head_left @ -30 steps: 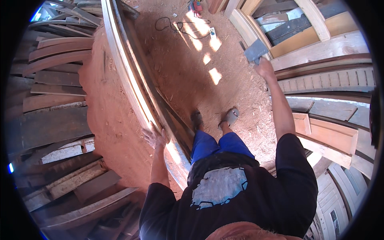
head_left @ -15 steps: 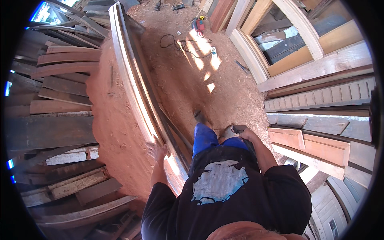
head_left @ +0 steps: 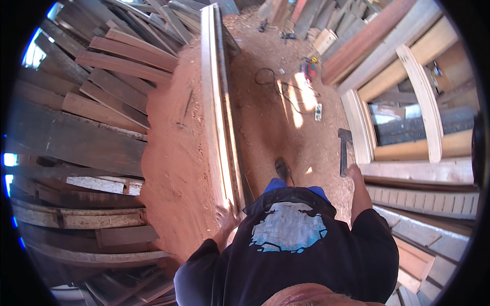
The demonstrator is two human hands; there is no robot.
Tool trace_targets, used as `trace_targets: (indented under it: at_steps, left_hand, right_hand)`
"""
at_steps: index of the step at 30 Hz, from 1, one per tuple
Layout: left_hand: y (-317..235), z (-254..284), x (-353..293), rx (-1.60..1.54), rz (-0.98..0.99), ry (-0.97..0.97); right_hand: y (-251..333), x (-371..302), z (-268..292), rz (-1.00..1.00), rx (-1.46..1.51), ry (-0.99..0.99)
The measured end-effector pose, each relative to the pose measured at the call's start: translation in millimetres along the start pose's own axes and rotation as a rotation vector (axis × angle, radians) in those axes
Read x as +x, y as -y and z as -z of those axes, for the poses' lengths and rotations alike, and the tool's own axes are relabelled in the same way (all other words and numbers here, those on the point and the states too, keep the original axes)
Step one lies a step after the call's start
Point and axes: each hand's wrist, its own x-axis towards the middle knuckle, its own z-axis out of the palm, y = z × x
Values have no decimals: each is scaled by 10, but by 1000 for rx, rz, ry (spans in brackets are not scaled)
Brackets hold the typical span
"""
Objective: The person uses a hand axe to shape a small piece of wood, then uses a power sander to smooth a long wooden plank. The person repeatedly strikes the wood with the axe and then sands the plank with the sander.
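A long pale wooden beam [head_left: 217, 117] runs away from me along the left of my body, its top edge brightly lit. Against its near end rests my left hand [head_left: 224, 217], fingers somewhat spread on the wood and not wrapped round it. Out to the right, my right hand [head_left: 352, 171] is closed on the handle end of a dark hammer [head_left: 344, 153]. The hammer's head points away from me, above the ground beside a wooden frame [head_left: 360, 127].
Stacked boards [head_left: 76, 132] crowd the left side beyond reddish sawdust [head_left: 173, 163]. Ahead lie a red power tool [head_left: 310, 69] with a black cord and a white power strip [head_left: 318, 112]. A thin tool [head_left: 186, 109] lies in the sawdust. Louvred panels [head_left: 423, 201] stack at right.
My right hand has swung the hammer from beside my thigh outward and forward to the right. My left hand stays on the beam, nearer my body. The view has turned, shifting the scene rightward.
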Motion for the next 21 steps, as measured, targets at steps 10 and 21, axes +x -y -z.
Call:
trace_targets:
  at_steps: [10,21]
  left_hand:
    - [4,337,260,8,92,223]
    - [-1765,2735,2831,-366,186,-385]
  right_hand:
    - [1619,599,-490,406,208,215]
    - [3503,2992,1000,1243,-769,-36]
